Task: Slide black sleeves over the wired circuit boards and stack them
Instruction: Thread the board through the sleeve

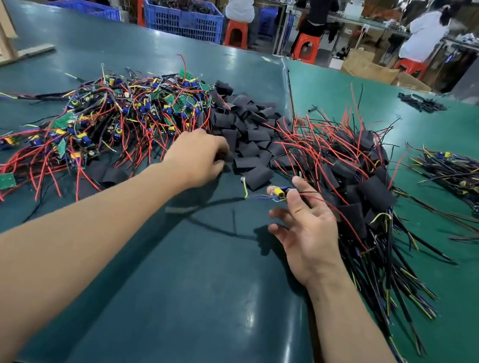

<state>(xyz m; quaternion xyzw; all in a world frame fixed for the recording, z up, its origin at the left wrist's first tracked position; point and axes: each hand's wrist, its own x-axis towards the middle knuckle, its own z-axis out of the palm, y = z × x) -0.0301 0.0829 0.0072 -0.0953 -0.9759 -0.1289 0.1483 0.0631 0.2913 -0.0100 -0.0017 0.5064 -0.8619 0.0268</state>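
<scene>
Both forearms reach out over the dark, glossy worktop (pixel 205 302), and my right hand (pixel 307 224) sits closest, thumb and forefinger pinching one small board (pixel 277 193) with its yellow and blue parts and thin red and yellow leads trailing; the other fingers hang loosely spread. My left hand (pixel 196 158) is out at the near edge of the sleeves (pixel 246 131), fingers curled down among them; whether this grip has one pinched yet I cannot tell, since the fingertips are hidden. So I judge the step to be fetching a sleeve for the board in hand. Next, that flat matte tube must be squeezed open at its mouth, then the board fed in leads first or end on, straight, so corners do not snag. Left of the sleeves lies the tangle of bare boards (pixel 111 109), green, stiff, wiry; right of them the finished stack (pixel 366 190), soft black wraps with long leads fanning toward me.
</scene>
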